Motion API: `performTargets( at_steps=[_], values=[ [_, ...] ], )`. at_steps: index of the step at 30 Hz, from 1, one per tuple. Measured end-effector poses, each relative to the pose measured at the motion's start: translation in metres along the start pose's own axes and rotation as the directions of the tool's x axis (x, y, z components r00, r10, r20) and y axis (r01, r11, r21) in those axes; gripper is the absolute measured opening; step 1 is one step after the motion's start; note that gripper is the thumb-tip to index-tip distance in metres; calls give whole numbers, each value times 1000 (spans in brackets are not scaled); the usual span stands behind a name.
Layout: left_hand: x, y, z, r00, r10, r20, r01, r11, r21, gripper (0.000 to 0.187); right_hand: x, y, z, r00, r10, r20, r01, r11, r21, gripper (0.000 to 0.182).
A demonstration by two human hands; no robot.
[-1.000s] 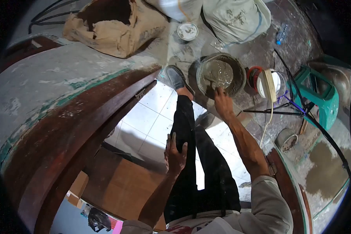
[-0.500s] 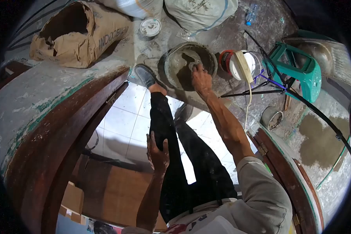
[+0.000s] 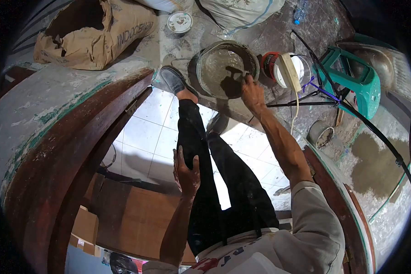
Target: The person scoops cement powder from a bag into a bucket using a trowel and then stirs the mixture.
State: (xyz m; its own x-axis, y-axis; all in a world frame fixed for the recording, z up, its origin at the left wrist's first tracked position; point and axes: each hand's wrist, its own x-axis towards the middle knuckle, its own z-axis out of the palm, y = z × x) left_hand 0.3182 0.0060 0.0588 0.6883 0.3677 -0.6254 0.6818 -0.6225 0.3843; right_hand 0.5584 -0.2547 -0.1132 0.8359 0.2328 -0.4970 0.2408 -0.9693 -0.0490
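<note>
A round bucket (image 3: 203, 75) of wet grey mortar stands on the dirty floor beyond my feet. At its right rim is my right hand (image 3: 252, 93), its fingers curled round the handle of a tool, probably a trowel, whose blade is hard to make out over the dark mortar. My left hand (image 3: 186, 172) rests against my left leg near the knee, fingers and thumb apart, with nothing in it.
A torn paper cement bag (image 3: 89, 45) lies at the upper left. Near the bucket are a white lid (image 3: 180, 22), a red and white pail (image 3: 270, 67) and a power strip (image 3: 289, 72). Right of these stand a green stool (image 3: 371, 91), black tripod legs and a small pot (image 3: 322, 135).
My right hand has moved right, from over the mortar to the bucket's right rim. The whole view has shifted slightly. My left hand stays on the leg.
</note>
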Motion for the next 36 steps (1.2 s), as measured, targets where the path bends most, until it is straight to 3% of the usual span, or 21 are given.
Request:
performTargets(
  at_steps=[3, 8, 11, 15, 19, 21, 26, 28, 30, 36],
  values=[
    [1, 2, -1, 1000, -21, 7, 20, 999, 29, 76, 17, -4, -3, 991, 35, -130, -25, 997, 71, 25],
    [0, 3, -1, 999, -41, 12, 41, 999, 6, 77, 9, -42, 14, 988, 50, -144, -39, 996, 79, 28],
    [1, 7, -3, 999, -47, 13, 47, 999, 2, 78, -14, -51, 30, 994, -88, -59, 90, 996, 27, 29],
    [1, 6, -2, 997, -72, 22, 72, 997, 9, 78, -39, -65, 21, 993, -70, 99, 63, 996, 66, 38],
    [2, 6, -2, 997, -69, 35, 69, 998, 6, 81, -54, -54, -6, 996, -11, 88, 8, 999, 39, 43],
    [0, 6, -2, 995, -89, 47, 88, 996, 21, 82, -59, -45, -18, 1000, 4, -29, -5, 1000, -27, 43],
    [2, 10, -4, 995, -83, 54, 83, 996, 12, 84, -6, -27, -28, 975, 36, -218, -33, 999, 16, 36],
    [2, 8, -2, 996, -75, 55, 74, 997, 17, 82, 28, -24, -22, 956, -31, -290, 19, 999, -44, 32],
    [2, 7, -2, 996, -69, 56, 68, 997, 25, 80, 46, -36, -14, 963, -68, -262, 47, 995, -87, 31],
    [0, 6, 1, 997, -72, 41, 70, 997, 45, 76, 22, -67, 19, 948, -248, -198, 210, 958, -193, 34]
  ],
)
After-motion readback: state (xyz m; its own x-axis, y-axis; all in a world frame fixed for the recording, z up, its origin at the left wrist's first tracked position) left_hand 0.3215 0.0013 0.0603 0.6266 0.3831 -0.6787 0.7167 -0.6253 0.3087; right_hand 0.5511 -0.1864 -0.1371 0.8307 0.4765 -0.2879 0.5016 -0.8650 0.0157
